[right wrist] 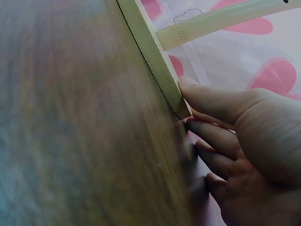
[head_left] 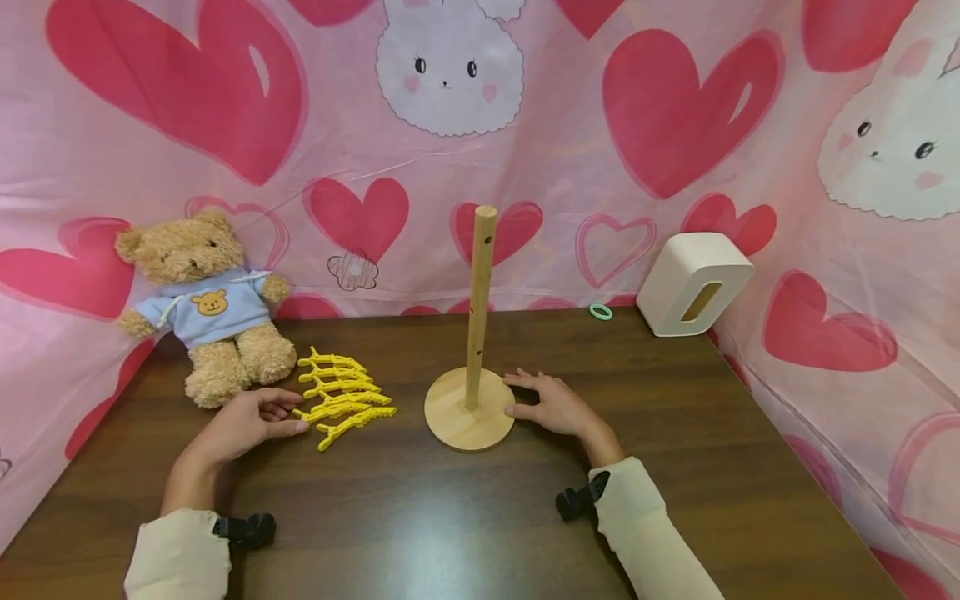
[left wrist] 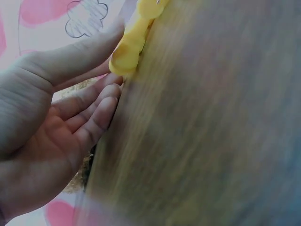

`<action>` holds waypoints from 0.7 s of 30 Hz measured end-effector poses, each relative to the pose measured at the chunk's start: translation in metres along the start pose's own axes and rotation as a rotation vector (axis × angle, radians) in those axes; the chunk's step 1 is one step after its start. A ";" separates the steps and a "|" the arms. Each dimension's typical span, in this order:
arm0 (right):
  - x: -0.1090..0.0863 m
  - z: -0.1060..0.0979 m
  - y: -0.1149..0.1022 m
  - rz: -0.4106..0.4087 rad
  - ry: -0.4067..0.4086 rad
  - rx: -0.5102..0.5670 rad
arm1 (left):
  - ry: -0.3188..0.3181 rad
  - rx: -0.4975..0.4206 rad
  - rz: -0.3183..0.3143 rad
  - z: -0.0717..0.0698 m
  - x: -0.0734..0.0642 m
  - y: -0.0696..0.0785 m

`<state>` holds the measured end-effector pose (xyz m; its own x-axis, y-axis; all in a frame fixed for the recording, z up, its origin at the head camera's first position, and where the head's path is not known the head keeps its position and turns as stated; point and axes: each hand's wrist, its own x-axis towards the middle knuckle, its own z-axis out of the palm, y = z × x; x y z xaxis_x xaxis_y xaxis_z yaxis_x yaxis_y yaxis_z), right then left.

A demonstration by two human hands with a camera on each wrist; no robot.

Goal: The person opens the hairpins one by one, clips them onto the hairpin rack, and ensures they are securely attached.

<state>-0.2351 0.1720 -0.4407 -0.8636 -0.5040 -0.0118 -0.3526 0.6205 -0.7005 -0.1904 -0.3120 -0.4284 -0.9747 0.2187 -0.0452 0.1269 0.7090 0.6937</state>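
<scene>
Head view: yellow clips [head_left: 345,385], wooden stand [head_left: 480,317] between hands [head_left: 243,427] [head_left: 557,406].

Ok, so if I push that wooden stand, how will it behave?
The stand looks stiff, its post being wood. Pushed low, it'd likely slide rather than tip, since the round base is flat and broad. Pushed near the top, it might tip, as the post rises tall.
</scene>
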 end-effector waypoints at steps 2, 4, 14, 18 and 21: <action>0.000 0.000 0.000 0.000 -0.002 0.002 | -0.018 0.011 0.014 -0.001 0.000 0.000; 0.000 0.000 0.001 0.000 -0.003 0.002 | -0.036 0.012 0.023 -0.001 -0.001 -0.001; 0.001 0.001 0.002 0.017 -0.010 -0.001 | -0.057 0.005 0.000 -0.003 0.000 -0.003; 0.000 0.001 0.003 0.015 -0.008 -0.005 | -0.042 -0.038 0.002 -0.002 0.000 -0.002; -0.001 0.000 0.003 0.013 -0.020 -0.005 | -0.034 -0.074 0.010 -0.003 -0.001 -0.002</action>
<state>-0.2351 0.1742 -0.4427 -0.8606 -0.5081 -0.0355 -0.3431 0.6299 -0.6968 -0.1905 -0.3155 -0.4274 -0.9666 0.2488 -0.0616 0.1212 0.6556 0.7453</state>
